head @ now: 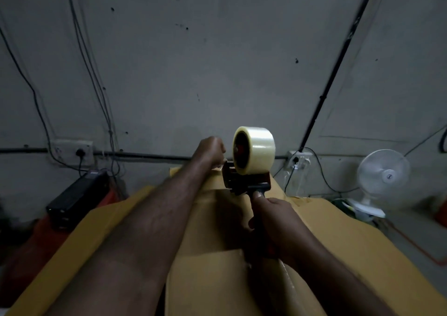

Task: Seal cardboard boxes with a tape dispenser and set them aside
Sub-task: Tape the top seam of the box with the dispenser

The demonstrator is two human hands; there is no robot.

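The far end of the cardboard box (338, 243) is lying hidden behind the left hand (211, 150) and the tape dispenser (244, 182), and the box's near end is running out of the bottom of the frame. The left hand is reaching over that far edge with its back to the camera; its fingers are curling away out of sight, so whether they are pinching the tape end or only pressing the cardboard cannot be told. The right hand (271, 221) is gripping the dispenser's handle, fingers wrapping round it with the thumb on top, and most of the handle is disappearing inside the fist. The dispenser is sitting at the box's far end just beside the left hand, its clear tape roll (254, 150) standing upright above the frame. A glossy tape strip (287, 281) is showing dimly below the right wrist. A white fan (383, 177) is standing at the right, a black device (77, 197) at the left, both in shadow.
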